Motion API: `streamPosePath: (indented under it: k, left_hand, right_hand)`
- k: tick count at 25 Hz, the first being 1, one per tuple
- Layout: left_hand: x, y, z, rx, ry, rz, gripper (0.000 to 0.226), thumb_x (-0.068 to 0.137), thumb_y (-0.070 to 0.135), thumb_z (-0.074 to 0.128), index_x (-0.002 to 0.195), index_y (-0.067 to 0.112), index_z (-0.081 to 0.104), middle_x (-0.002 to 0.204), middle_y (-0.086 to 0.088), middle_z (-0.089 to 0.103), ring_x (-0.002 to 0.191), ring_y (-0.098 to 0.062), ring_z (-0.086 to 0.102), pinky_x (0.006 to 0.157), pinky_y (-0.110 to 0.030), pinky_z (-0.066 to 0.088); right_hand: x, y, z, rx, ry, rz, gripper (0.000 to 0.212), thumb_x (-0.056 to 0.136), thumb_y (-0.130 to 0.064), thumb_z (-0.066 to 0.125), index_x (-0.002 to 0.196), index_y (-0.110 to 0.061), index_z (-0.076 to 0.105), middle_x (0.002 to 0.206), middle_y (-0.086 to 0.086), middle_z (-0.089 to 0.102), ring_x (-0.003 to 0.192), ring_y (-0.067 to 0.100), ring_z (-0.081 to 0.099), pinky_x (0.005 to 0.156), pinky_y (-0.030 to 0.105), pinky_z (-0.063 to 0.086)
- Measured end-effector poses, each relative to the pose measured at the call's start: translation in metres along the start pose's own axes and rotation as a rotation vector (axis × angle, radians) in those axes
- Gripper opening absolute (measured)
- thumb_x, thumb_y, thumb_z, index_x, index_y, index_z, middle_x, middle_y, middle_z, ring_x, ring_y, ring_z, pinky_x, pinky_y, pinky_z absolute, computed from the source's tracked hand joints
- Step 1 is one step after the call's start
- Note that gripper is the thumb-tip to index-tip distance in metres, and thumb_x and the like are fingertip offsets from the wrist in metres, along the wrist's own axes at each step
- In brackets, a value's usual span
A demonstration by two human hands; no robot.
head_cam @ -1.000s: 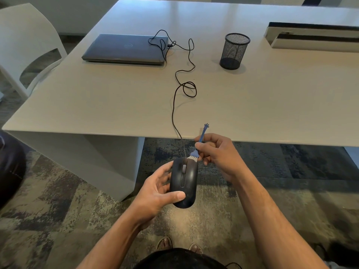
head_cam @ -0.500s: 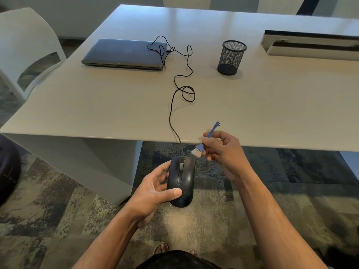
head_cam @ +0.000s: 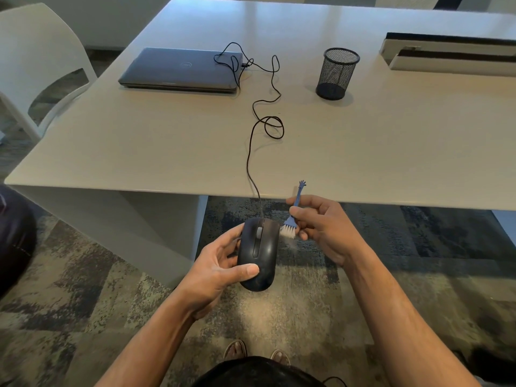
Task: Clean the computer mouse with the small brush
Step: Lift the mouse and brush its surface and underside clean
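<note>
The right hand (head_cam: 324,227), pinching the small brush (head_cam: 290,223), has returned its bristles apparently to the wired mouse (head_cam: 258,252) gripped by the left hand (head_cam: 220,266); brushing continues.

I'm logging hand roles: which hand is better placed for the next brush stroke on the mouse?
Right. The right hand already pinches the small blue brush, bristles beside the black corded mouse; the left hand is occupied gripping that mouse.
</note>
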State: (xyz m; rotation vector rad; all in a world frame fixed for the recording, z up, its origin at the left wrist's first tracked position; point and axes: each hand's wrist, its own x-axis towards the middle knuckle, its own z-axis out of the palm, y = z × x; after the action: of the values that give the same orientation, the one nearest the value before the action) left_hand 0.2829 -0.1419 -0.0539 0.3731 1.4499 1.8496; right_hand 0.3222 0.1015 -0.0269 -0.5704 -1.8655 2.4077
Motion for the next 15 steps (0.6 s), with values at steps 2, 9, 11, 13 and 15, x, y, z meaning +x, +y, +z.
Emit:
streamPosePath:
  k: [2,9,11,13,15]
  left_hand:
    - [-0.001,0.0,0.0,0.0,0.01,0.002,0.081,0.064,0.013,0.086,0.138,0.025,0.054,0.134,0.003,0.066,0.118,-0.025,0.067,0.089,-0.034,0.058]
    - [0.0,-0.001,0.007,0.026,-0.05,-0.018,0.079,0.068,0.009,0.084,0.139,0.022,0.053,0.135,0.004,0.066,0.12,-0.02,0.065,0.089,-0.028,0.056]
    - [0.001,-0.001,0.009,0.038,-0.068,-0.023,0.076,0.072,0.001,0.08,0.139,0.022,0.052,0.135,0.005,0.066,0.121,-0.019,0.065,0.089,-0.027,0.056]
    - [0.002,-0.001,0.009,0.044,-0.066,-0.019,0.074,0.074,-0.002,0.078,0.138,0.022,0.053,0.135,0.006,0.066,0.121,-0.02,0.065,0.089,-0.028,0.056]
    - [0.001,-0.001,0.007,0.037,-0.046,-0.011,0.076,0.07,0.005,0.083,0.138,0.023,0.054,0.135,0.005,0.066,0.12,-0.02,0.065,0.089,-0.028,0.056]
  right_hand:
    - [-0.003,-0.001,-0.003,0.0,0.039,0.0,0.016,0.095,0.0,0.063,0.111,0.003,0.067,0.07,0.014,0.064,0.052,0.013,0.058,0.045,0.02,0.047]
    - [0.008,-0.015,0.013,-0.018,0.092,-0.084,0.02,0.095,-0.007,0.068,0.113,0.001,0.064,0.072,0.007,0.072,0.059,0.015,0.064,0.051,0.021,0.051]
    - [0.012,-0.014,0.021,-0.068,0.063,-0.082,0.016,0.096,-0.007,0.067,0.111,-0.002,0.065,0.068,0.003,0.071,0.057,0.013,0.064,0.05,0.02,0.05]
    - [0.012,-0.012,0.024,-0.094,0.037,-0.067,0.014,0.097,-0.005,0.065,0.111,-0.002,0.066,0.066,0.002,0.07,0.055,0.011,0.061,0.049,0.02,0.049]
    - [0.01,-0.009,0.021,-0.089,0.005,-0.037,0.016,0.097,-0.002,0.062,0.113,0.002,0.065,0.068,0.005,0.069,0.054,0.011,0.059,0.048,0.02,0.047]
